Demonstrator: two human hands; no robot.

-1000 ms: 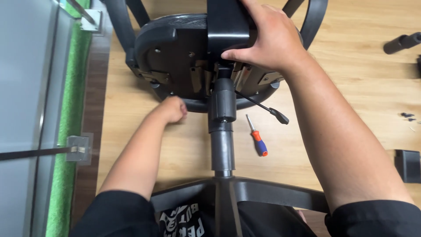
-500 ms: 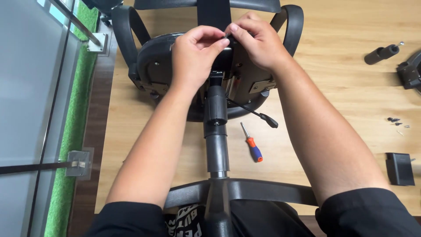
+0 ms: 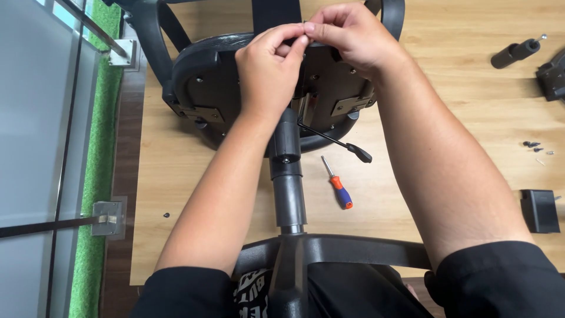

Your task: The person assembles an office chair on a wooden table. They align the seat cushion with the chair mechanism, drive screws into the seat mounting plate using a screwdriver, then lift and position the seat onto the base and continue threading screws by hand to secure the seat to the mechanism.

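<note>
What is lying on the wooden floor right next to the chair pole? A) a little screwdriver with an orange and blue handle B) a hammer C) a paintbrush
A: a small screwdriver with an orange and blue handle lies on the wood just right of the chair's black pole.

Screwdriver (image 3: 338, 186) on floor (image 3: 459, 106) right of gas column (image 3: 288, 188); chair seat (image 3: 200, 76) beyond.

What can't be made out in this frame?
- Whatever the left hand and right hand pinch: hidden by fingertips.
- Chair backrest: cut off by the top edge.
- Chair base: legs cut off below, partly behind forearms.
- Small fasteners on the floor: too small to identify.
</note>
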